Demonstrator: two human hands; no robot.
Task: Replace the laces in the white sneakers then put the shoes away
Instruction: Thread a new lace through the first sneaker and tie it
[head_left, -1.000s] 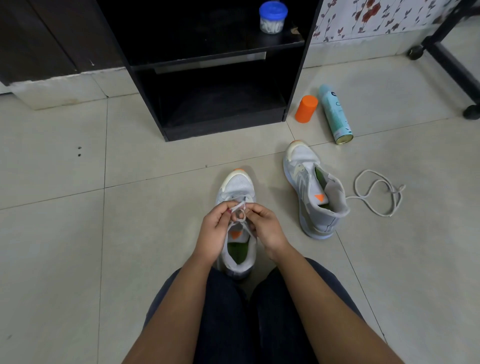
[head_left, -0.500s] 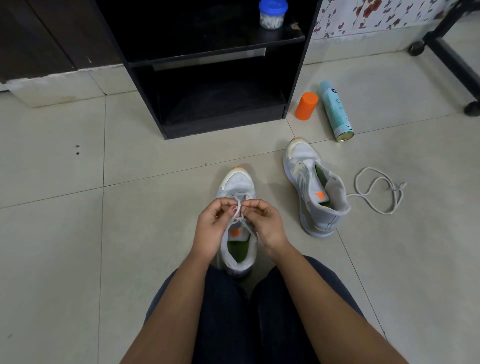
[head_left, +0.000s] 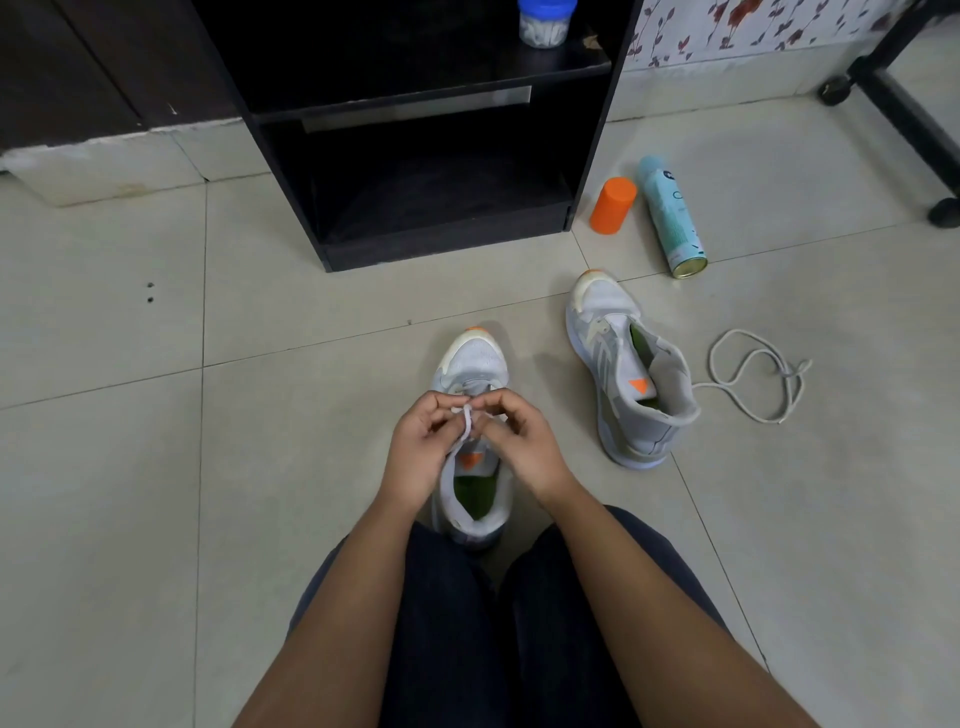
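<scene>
Two knees in dark trousers (head_left: 467, 623) are nearest, down on the pale tiled floor (head_left: 130, 493), with both forearms stretched out over them. Just past the knees stands one white sneaker (head_left: 475, 366), heel toward the person, orange-tipped toe pointing away, green insole showing. Both hands meet above its tongue. The left hand (head_left: 418, 449) and the right hand (head_left: 522, 444) have their fingers curled in tight, each pinching the same white lace (head_left: 467, 420), which stands up as a small loop between the fingertips. It runs down toward the front eyelets, though the hands hide how far it is threaded.

Farther off to the right, well apart from the first, the second sneaker (head_left: 618, 374) stands with its collar gaping and its toe aimed away. A loose lace (head_left: 758, 379) lies in loops on the tiles just right of it, one end running up to the heel.

Beyond that, an orange cap (head_left: 613, 205) stands upright near the right bottom corner of a black shelf unit (head_left: 431, 244). A pale blue spray can (head_left: 670, 218) lies on its side just beside the cap. On the upper shelf sits a jar with a blue lid (head_left: 544, 21). At the far right is a black frame on casters (head_left: 904, 119).
</scene>
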